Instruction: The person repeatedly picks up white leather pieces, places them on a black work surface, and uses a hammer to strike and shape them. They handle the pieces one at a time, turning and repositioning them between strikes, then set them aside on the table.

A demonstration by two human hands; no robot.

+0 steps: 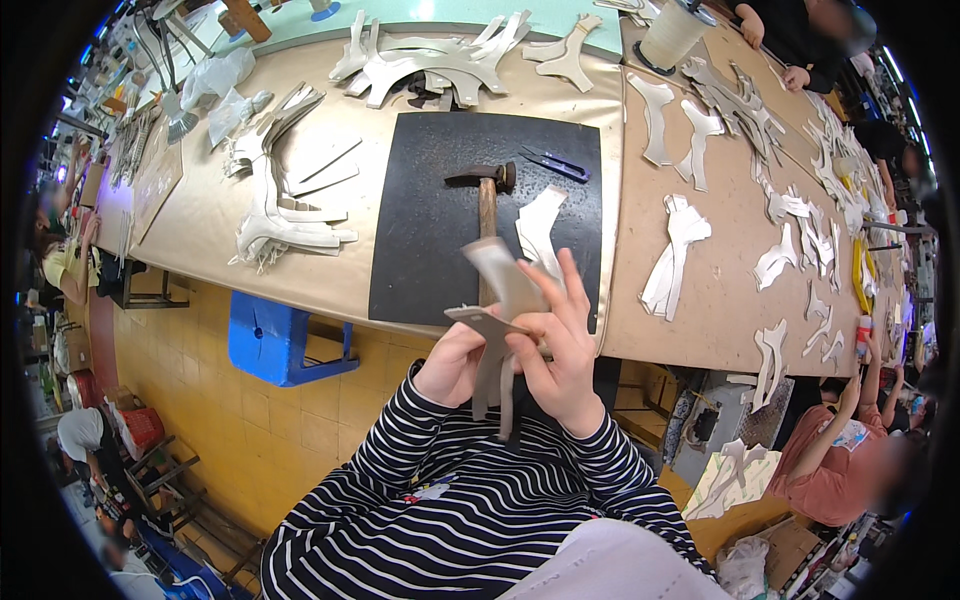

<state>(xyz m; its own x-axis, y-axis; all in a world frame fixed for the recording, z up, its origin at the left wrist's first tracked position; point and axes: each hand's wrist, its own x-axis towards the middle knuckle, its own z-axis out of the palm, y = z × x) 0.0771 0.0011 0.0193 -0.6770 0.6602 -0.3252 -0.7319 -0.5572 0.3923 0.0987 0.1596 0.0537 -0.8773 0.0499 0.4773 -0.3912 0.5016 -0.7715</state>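
In front of my chest, both hands hold a pale grey, branching cut piece [505, 281] that looks like leather or a similar sheet, partly blurred. My left hand [448, 365] is closed on its left side. The right hand [562, 362] pinches it between thumb and index finger, the other fingers raised apart. Just beyond lies a black mat [425, 220] at the table's front edge. On it rest a hammer [487, 212] with a wooden handle, blue thread snips [556, 164] and another white cut piece [541, 220]. The held piece hides the end of the hammer's handle.
Stacked cut pieces lie left of the mat [290, 225] and behind it [430, 68]. More pieces [675, 255] spread over the brown table on the right. A large thread spool [675, 38] stands at the back. A blue stool [262, 340] sits below the table. Other people work around.
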